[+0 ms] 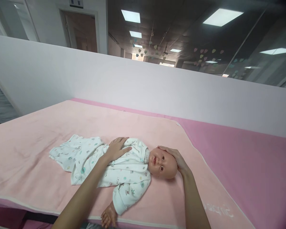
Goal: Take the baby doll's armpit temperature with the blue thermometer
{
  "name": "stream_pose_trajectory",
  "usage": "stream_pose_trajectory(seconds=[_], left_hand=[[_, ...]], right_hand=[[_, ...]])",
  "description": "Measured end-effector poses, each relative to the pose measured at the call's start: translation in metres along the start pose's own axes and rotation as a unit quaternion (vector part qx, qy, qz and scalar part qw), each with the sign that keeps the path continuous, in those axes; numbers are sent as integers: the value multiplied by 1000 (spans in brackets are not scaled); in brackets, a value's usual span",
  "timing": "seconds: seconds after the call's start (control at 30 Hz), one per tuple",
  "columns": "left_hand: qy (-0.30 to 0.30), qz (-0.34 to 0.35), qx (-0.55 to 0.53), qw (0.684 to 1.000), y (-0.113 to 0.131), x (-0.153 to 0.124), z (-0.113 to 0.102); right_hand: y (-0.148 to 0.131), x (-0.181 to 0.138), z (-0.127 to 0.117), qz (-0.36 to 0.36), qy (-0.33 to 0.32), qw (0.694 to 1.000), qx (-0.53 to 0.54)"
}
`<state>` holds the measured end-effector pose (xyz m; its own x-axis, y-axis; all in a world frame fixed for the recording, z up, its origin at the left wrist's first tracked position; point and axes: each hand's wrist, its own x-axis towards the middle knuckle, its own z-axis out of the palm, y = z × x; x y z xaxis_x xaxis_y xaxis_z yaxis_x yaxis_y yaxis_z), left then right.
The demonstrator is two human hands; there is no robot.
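A baby doll [164,163] lies on its back across the pink blanket, its head to the right and its legs to the left. It wears a white printed shirt [131,173] and matching trousers [64,152]. My left hand [118,149] rests flat on the doll's chest, fingers stretched over the far side. Around the crown of the doll's head curves my right hand [175,156], fingers extended along the far side and no grip closed. One doll hand [109,216] hangs near the front edge; the far arm is mostly hidden.
The light pink blanket [143,124] covers most of a padded pink surface [248,159]. A low white wall [143,86] runs along the back. Beyond it are a doorway [79,30] and a glass pane with heart stickers. The blanket's front edge lies close to me.
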<state>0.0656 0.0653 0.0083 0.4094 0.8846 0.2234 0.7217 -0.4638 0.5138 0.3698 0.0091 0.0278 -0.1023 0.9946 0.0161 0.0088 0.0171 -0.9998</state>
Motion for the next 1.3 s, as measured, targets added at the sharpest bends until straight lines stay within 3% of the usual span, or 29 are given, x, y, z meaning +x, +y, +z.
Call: stream_pose_trajectory(seconds=[0.23, 0.4, 0.83, 0.97, 1.17, 1.3], left_hand=[[5, -3, 1, 1000, -1, 1, 1], [7, 1, 2, 1000, 0, 1, 1], [14, 2, 1, 1000, -1, 0, 2], [12, 3, -2, 1000, -2, 0, 3], [14, 5, -4, 1000, -2, 0, 3], [17, 12, -3, 1000, -2, 0, 2]], right_hand=[[-6, -5, -1, -5, 6, 1000, -11], [-12, -5, -3, -3, -34, 998, -48], [-17, -8, 6, -73, 1, 988, -138], [-15, -7, 6, -39, 11, 989, -141], [-18, -8, 6, 11, -56, 986, -157], [-20, -9, 8, 21, -58, 984, -165]])
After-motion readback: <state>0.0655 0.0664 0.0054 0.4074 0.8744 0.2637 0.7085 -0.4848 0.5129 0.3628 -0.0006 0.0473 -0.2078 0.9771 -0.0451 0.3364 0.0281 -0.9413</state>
